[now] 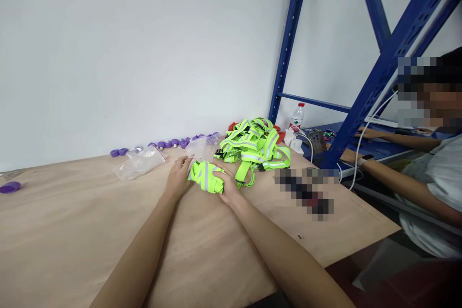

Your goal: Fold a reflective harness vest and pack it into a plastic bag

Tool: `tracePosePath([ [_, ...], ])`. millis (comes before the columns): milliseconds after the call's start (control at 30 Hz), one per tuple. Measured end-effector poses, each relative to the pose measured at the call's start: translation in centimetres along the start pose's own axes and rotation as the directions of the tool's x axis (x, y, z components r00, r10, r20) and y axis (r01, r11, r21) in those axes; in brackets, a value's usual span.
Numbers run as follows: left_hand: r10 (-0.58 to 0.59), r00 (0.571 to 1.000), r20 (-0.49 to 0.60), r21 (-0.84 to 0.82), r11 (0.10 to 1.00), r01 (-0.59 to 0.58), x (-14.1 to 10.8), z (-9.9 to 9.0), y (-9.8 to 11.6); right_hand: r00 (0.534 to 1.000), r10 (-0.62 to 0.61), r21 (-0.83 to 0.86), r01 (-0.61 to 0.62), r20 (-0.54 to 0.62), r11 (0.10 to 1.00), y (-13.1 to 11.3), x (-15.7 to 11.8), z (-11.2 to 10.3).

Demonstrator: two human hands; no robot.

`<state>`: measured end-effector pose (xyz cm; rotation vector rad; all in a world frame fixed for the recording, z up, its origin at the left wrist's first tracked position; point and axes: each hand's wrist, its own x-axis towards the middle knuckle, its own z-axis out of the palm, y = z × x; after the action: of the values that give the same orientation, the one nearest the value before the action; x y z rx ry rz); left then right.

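A folded bundle of neon-yellow reflective straps (206,177) lies low over the wooden table, between my two hands. My left hand (178,176) is closed at the bundle's left end, its fingertips beside the red-lined edge of a clear zip bag (201,148). Whether those fingers also pinch the bag, I cannot tell. Around the right end of the bundle, my right hand (228,184) is closed with the thumb on top. Just behind, a loose pile of the same reflective straps (252,142) with black buckles spreads out, and one loop hangs close to my right hand.
Another clear zip bag (142,161) lies to the left, before a row of purple caps (168,144) along the wall. A purple piece (10,187) sits far left. Blue shelf posts (375,72), a water bottle (297,116) and a co-worker's arm (393,175) are at right.
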<state>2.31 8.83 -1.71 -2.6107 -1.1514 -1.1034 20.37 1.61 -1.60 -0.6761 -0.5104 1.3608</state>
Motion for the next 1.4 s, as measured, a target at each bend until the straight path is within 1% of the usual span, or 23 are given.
tracePosePath([
  [100, 0.006, 1.000, 0.000, -0.020, 1.000, -0.006, -0.3, 0.3, 0.6, 0.996, -0.057, 0.030, 0.059, -0.072, 0.998, -0.1, 0.4, -0.3],
  [200, 0.018, 1.000, -0.011, -0.043, 0.999, -0.019, -0.5, 0.6, 1.3, 0.988, -0.100, 0.012, 0.102, -0.117, 0.995, -0.2, 0.5, -0.4],
  [300, 0.024, 0.999, -0.048, -0.083, 0.996, -0.028, -0.8, 0.7, 2.2, 0.979, -0.126, -0.015, 0.125, -0.160, 0.992, -0.3, 0.4, -0.4],
  [433, 0.014, 0.997, -0.070, -0.132, 0.991, -0.024, -1.2, 1.0, 3.2, 0.963, -0.132, 0.020, 0.140, -0.236, 0.990, -0.4, 0.5, -0.4],
  [500, 0.005, 0.997, -0.081, -0.140, 0.990, -0.017, -1.3, 1.2, 3.5, 0.972, -0.105, 0.033, 0.114, -0.209, 0.993, -0.4, 0.6, -0.5],
  [667, -0.038, 0.988, -0.148, -0.153, 0.988, 0.015, -1.5, 1.3, 3.1, 0.997, -0.032, -0.016, 0.030, -0.072, 0.999, -0.2, 0.8, -0.7],
  [767, -0.044, 0.988, -0.149, -0.176, 0.984, 0.018, -1.8, 1.3, 2.9, 0.999, -0.027, -0.013, 0.027, -0.036, 1.000, 0.0, 0.8, -0.8],
  [833, -0.043, 0.990, -0.137, -0.216, 0.976, 0.013, -2.0, 1.2, 3.2, 0.998, -0.044, 0.026, 0.046, -0.053, 0.999, 0.0, 0.9, -0.9],
  [900, -0.056, 0.992, -0.115, -0.291, 0.957, 0.020, -2.2, 1.0, 4.2, 0.993, -0.060, 0.076, 0.067, -0.099, 0.995, -0.1, 1.0, -1.0],
  [967, -0.105, 0.991, -0.088, -0.405, 0.912, 0.061, -2.3, 0.8, 5.4, 0.987, -0.059, 0.120, 0.078, -0.151, 0.990, -0.2, 1.2, -1.0],
  [1000, -0.157, 0.985, -0.076, -0.477, 0.873, 0.103, -2.3, 0.6, 6.1, 0.985, -0.052, 0.136, 0.075, -0.165, 0.988, -0.2, 1.3, -1.1],
  [1033, -0.239, 0.968, -0.070, -0.557, 0.815, 0.161, -2.2, 0.5, 6.6, 0.986, -0.041, 0.148, 0.066, -0.164, 0.987, -0.3, 1.3, -1.1],
  [1067, -0.344, 0.937, -0.065, -0.638, 0.736, 0.226, -2.1, 0.4, 7.1, 0.989, -0.032, 0.155, 0.055, -0.145, 0.986, -0.3, 1.2, -1.1],
  [1100, -0.456, 0.888, -0.054, -0.711, 0.642, 0.287, -2.0, 0.3, 7.4, 0.994, -0.022, 0.159, 0.040, -0.112, 0.987, -0.3, 1.2, -1.0],
  [1133, -0.561, 0.827, -0.036, -0.768, 0.545, 0.336, -1.9, 0.2, 7.6, 0.997, -0.008, 0.159, 0.019, -0.071, 0.987, -0.4, 1.0, -1.0],
  [1167, -0.643, 0.766, -0.015, -0.807, 0.460, 0.370, -1.8, 0.1, 7.6, 1.000, 0.009, 0.157, -0.004, -0.030, 0.988, -0.4, 0.9, -0.9],
  [1200, -0.697, 0.717, 0.001, -0.828, 0.402, 0.391, -1.8, 0.1, 7.4, 1.000, 0.028, 0.152, -0.028, 0.004, 0.988, -0.4, 0.7, -0.8],
  [1233, -0.729, 0.685, 0.012, -0.835, 0.369, 0.408, -1.8, 0.1, 7.2, 0.998, 0.046, 0.146, -0.050, 0.030, 0.988, -0.4, 0.5, -0.8],
  [1300, -0.762, 0.646, 0.032, -0.830, 0.340, 0.442, -1.9, 0.1, 6.6, 0.996, 0.075, 0.139, -0.082, 0.055, 0.987, -0.4, 0.2, -0.6],
  [1333, -0.776, 0.629, 0.056, -0.834, 0.310, 0.457, -2.0, 0.1, 6.4, 0.995, 0.082, 0.139, -0.089, 0.059, 0.986, -0.5, 0.1, -0.6],
  [1400, -0.793, 0.594, 0.137, -0.861, 0.201, 0.467, -2.0, 0.2, 6.1, 0.993, 0.091, 0.136, -0.101, 0.075, 0.986, -0.6, 0.0, -0.6],
])
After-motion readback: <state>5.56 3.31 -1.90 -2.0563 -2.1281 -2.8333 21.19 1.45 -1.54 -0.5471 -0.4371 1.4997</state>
